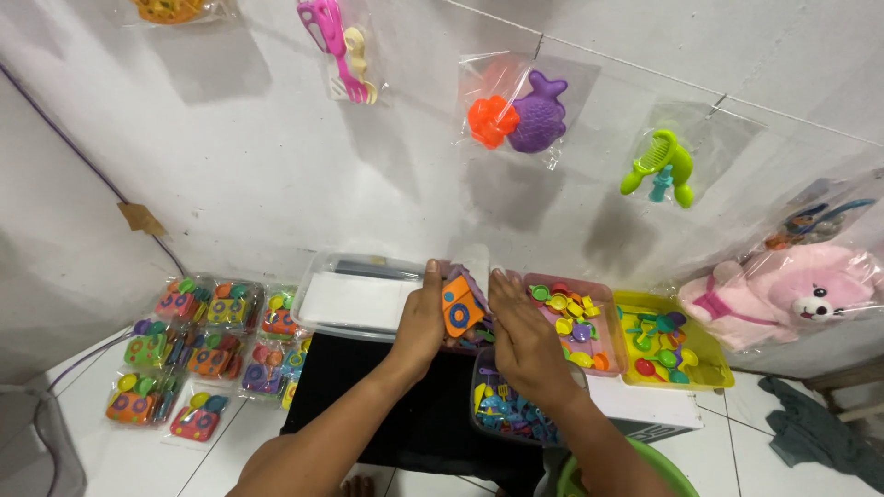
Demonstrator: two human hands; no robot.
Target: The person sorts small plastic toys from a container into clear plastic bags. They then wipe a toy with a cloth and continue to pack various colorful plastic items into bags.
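Holding the orange plastic toy stove with a blue ring [459, 308] above the black surface [405, 405], our left hand [421, 324] fingers clasp its edge while our right hand [523, 336] curls alongside; we judge steady support from both sides keeps it level

Bright, even light; soft wall shadows; wide-angle bending at edges.

An orange toy stove [459, 308] with blue rings, upright, above the black mat.
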